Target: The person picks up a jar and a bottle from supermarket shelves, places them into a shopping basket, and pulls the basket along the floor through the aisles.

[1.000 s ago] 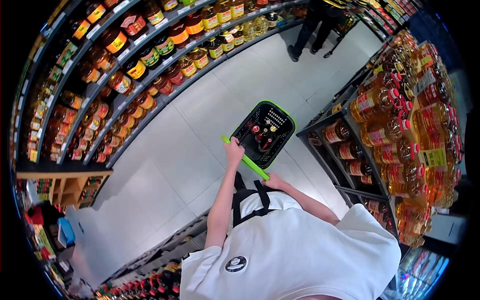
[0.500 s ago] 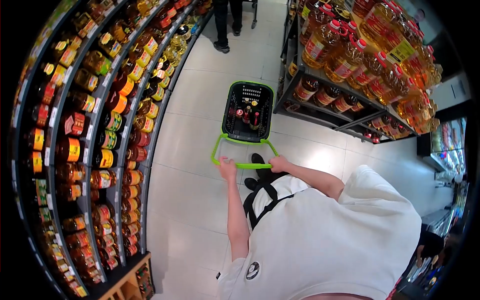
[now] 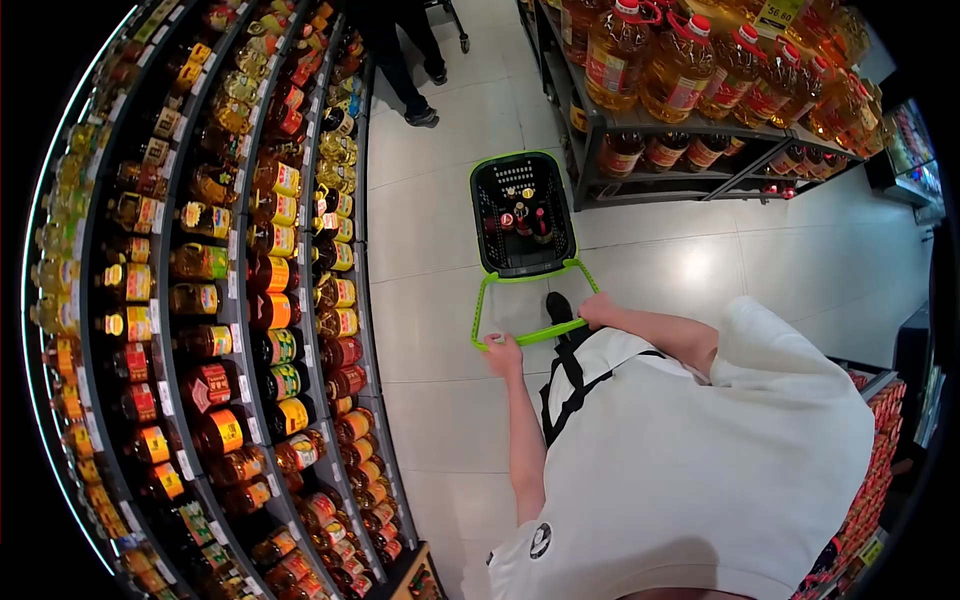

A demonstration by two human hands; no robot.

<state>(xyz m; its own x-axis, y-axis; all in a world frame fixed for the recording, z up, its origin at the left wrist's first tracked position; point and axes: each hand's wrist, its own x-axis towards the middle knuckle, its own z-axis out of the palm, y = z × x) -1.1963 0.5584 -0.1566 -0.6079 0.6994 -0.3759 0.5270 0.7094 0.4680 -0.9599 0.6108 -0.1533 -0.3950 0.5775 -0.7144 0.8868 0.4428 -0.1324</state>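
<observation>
A black shopping basket (image 3: 500, 262) with a lime-green rim stands on the floor ahead of me. Its green handle (image 3: 552, 333) is tilted back toward my body. At the handle's left corner, my left hand (image 3: 502, 354) is closed around the bar. My right hand (image 3: 600, 311) grips the right end of the same handle. Several bottles lie or stand inside the basket, among them a dark bottle with a red top (image 3: 541, 222) and a round red-lidded item (image 3: 506, 220); their labels are too small to read.
Shelves of cooking oil and sauce bottles (image 3: 275, 310) line the left side. On the right, a dark rack (image 3: 590, 135) carries large oil jugs (image 3: 680, 75). Farther up the aisle are a person's legs (image 3: 400, 60) and a cart wheel (image 3: 464, 44). Pale tiled floor (image 3: 430, 300) runs between.
The view has shifted and turned, with more of the left shelves showing. My hands, still on the handle, and the basket appear farther right. The person ahead has changed stance.
</observation>
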